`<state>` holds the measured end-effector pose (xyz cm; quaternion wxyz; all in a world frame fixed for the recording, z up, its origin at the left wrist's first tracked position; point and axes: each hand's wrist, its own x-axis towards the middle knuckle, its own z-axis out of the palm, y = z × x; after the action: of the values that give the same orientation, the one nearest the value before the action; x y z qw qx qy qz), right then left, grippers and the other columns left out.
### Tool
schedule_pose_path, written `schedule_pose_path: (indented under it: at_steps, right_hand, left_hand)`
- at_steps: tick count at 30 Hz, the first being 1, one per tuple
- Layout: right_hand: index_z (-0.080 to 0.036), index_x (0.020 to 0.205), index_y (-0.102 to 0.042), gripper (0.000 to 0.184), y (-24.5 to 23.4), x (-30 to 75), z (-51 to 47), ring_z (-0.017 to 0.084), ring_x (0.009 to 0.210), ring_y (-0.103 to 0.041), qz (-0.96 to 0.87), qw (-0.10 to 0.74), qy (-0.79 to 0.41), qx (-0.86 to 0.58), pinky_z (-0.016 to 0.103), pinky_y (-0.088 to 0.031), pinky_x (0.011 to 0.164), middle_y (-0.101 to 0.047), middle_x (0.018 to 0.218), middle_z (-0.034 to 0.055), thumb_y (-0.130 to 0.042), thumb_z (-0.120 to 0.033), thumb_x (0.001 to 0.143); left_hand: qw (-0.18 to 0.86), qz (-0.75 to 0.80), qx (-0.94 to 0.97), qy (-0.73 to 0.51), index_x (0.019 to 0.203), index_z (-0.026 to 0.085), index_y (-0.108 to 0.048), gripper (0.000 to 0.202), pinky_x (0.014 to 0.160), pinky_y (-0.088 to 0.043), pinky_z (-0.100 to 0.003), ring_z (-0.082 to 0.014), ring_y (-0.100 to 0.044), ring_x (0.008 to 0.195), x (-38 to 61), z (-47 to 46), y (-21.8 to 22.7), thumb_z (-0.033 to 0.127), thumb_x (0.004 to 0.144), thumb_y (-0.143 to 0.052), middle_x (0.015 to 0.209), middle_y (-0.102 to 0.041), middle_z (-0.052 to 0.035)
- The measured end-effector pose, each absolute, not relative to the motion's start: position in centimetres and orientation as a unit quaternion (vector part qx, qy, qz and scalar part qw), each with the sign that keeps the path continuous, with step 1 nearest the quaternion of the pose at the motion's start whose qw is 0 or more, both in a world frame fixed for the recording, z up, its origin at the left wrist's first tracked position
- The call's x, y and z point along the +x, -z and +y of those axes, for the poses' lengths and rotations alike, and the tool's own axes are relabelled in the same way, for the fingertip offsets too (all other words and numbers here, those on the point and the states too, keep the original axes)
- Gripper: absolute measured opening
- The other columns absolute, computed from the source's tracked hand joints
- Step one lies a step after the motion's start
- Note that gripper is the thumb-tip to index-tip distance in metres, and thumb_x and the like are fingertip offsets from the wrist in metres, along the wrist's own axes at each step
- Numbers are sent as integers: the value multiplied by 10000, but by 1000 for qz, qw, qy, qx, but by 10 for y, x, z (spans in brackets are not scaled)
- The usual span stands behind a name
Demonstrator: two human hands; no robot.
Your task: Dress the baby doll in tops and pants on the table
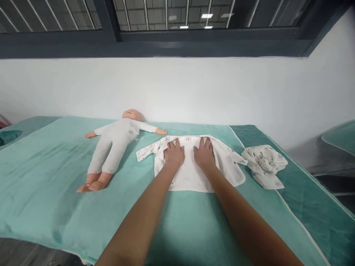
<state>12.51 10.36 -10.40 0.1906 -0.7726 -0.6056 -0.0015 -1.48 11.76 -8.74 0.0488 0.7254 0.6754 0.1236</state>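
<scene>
A small white baby shirt (188, 173) with printed sleeves lies spread open on the green bed cover, its inside and neck label facing up. My left hand (174, 153) rests flat on the shirt's left half, fingers pointing to the collar. On the right half lies my right hand (204, 153), its fingers spread near the collar edge. Neither hand grips anything. To the left, a baby doll (115, 144) with a white cloth body lies on its back, arms out. Right of the shirt sits a bundled printed cloth (264, 164), close to the right sleeve.
The green cover (50, 177) spans the bed, with a darker green strip (310, 199) along the right. Behind it stands a white wall (177, 92) under a dark-framed window (177, 44) with bars. Part of another green surface (342, 136) shows at the far right.
</scene>
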Motion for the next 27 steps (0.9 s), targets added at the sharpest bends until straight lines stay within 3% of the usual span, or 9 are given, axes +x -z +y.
schedule_pose_path:
  at_steps: [7, 13, 17, 20, 27]
  right_hand:
    - [-43, 1536, -197, 707, 112, 130, 114, 354, 1413, -316, -588, 143, -69, -793, 436, -262, 1137, -237, 1580, 219, -216, -483, 983]
    - [32, 1516, -210, 691, 107, 123, 105, 330, 1442, -271, -600, 134, -63, -786, 412, -235, 1156, -254, 1565, 253, -206, -420, 993]
    - [20, 1525, -197, 684, 105, 118, 89, 298, 1454, -262, -609, 129, -69, -779, 395, -286, 1139, -238, 1581, 224, -158, -412, 996]
    - [20, 1522, -216, 687, 103, 116, 76, 279, 1470, -227, -626, 123, -69, -767, 379, -254, 1159, -198, 1598, 204, -171, -418, 994]
    - [6, 1515, -261, 683, 102, 112, 47, 268, 1488, -171, -662, 97, -27, -742, 384, -206, 1174, -190, 1601, 202, -213, -435, 995]
  left_hand:
    - [85, 667, 733, -103, 1526, 138, -239, 658, 1070, -376, -511, -353, -329, 1403, -18, 126, 93, 492, 974, -183, 1524, -335, -231]
    - [75, 690, 712, -106, 1492, 86, -308, 608, 1079, -365, -489, -329, -387, 1377, -11, 116, 89, 399, 981, -201, 1482, -413, -230]
    - [57, 698, 704, -117, 1477, 29, -319, 603, 1114, -311, -493, -331, -438, 1342, -8, 101, 88, 345, 975, -204, 1457, -442, -248]
    - [40, 695, 708, -118, 1475, -11, -315, 620, 1135, -281, -489, -341, -437, 1340, -7, 89, 90, 332, 970, -206, 1474, -431, -247]
    - [28, 680, 726, -98, 1472, -78, -295, 658, 1220, -147, -449, -327, -221, 1476, -4, 52, 92, 341, 969, -228, 1573, -239, -243]
